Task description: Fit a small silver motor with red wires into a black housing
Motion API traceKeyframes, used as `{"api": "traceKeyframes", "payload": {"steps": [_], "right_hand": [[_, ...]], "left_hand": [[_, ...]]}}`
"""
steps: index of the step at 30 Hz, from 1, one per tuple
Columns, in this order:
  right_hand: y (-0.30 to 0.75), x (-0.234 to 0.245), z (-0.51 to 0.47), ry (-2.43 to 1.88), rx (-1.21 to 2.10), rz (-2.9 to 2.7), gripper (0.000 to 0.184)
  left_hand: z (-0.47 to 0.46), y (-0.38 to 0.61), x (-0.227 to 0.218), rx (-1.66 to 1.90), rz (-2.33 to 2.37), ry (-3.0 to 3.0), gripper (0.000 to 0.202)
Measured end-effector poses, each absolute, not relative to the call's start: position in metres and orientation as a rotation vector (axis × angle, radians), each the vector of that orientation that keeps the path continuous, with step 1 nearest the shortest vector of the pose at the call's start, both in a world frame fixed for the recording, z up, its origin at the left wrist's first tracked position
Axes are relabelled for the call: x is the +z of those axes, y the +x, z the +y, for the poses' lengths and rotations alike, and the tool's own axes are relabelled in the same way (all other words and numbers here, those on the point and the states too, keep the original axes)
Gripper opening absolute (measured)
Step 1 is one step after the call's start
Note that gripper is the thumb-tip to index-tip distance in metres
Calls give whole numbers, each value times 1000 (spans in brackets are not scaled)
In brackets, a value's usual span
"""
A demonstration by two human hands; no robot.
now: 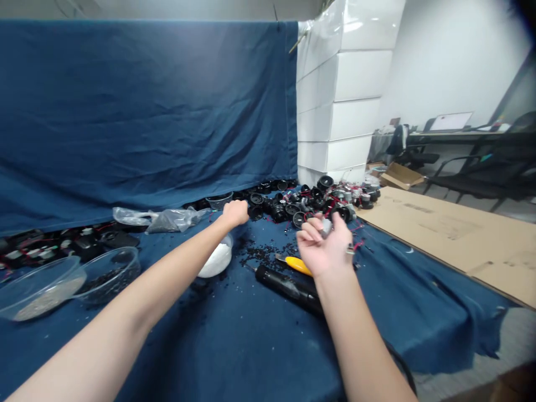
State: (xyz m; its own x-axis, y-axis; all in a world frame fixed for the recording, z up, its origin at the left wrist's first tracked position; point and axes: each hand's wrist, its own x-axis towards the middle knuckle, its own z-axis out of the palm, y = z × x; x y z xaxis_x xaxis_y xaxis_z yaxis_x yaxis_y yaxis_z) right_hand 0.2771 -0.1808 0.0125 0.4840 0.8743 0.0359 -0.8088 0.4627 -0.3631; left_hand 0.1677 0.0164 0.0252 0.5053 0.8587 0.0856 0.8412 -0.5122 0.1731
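A small light-grey part [326, 225] sits in the person's right hand [325, 241], raised above the near side of a dark heap, right of the scene's middle. The part looks short and blocky, with a smooth, pale surface; its edges are blurred and partly covered, so its full shape cannot be told. The right palm faces up, and the thumb and bent fingers pinch the part between them. The left hand [235, 213] reaches far forward, curled with its back to the viewer, by the left part of the heap; I cannot tell whether its fingers pinch anything. The heap [292, 210] mixes round black pieces, red wires and, at its right end, grey parts. Near the right hand, a yellow-handled cutter [298, 264] and a black tool [285, 283] with a thin metal tip lie on blue cloth [234, 340], beside scattered black crumbs [262, 254]. Just beyond the left forearm stands 1 bowl [230, 242] of white material; farther left are 2 more clear bowls [130, 258], holding greyish grains and black bits.
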Motion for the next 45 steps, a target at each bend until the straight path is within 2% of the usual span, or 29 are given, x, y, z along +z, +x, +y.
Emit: {"api": "traceKeyframes", "payload": {"steps": [3, 5, 7, 8, 9, 11, 15, 19, 22, 27, 32, 41, 45], "right_hand": [[273, 13, -181, -200, 1027, -225, 24], [264, 19, -186, -93, 1161, -232, 21], [249, 28, -193, 27, 1274, -322, 24], [240, 34, -196, 84, 1292, -402, 27], [229, 40, -199, 128, 1290, -492, 30], [205, 50, -202, 147, 1294, -664, 38], [159, 50, -189, -56, 1447, -764, 34], [134, 17, -164, -319, 1758, -623, 20], [127, -8, -152, -519, 1878, -580, 18], [125, -19, -150, -614, 1810, -712, 35], [124, -20, -153, -618, 1704, -1123, 43], [115, -25, -160, -586, 1934, -1261, 67], [113, -30, -159, -634, 1948, -1264, 63]], "left_hand": [[-35, 125, 36, 436, 1256, 2499, 24], [-81, 84, 30, 471, 1119, 2356, 32], [-125, 39, 15, 485, 1000, 2149, 40], [-142, 18, 7, 516, 907, 1792, 40], [-155, 0, -2, 512, 866, 1513, 35], [-167, -27, -18, 506, 901, 1345, 25], [-152, -45, -39, 535, 971, 1461, 24], [-137, -45, -50, 718, 1009, 1599, 23], [-138, -50, -50, 883, 1036, 1763, 17], [-144, -59, -37, 1059, 1063, 2052, 16], [-143, -62, -36, 1198, 976, 2195, 21], [-144, -64, -33, 1331, 761, 2186, 16], [-144, -63, -33, 1247, 658, 2160, 14]]}}
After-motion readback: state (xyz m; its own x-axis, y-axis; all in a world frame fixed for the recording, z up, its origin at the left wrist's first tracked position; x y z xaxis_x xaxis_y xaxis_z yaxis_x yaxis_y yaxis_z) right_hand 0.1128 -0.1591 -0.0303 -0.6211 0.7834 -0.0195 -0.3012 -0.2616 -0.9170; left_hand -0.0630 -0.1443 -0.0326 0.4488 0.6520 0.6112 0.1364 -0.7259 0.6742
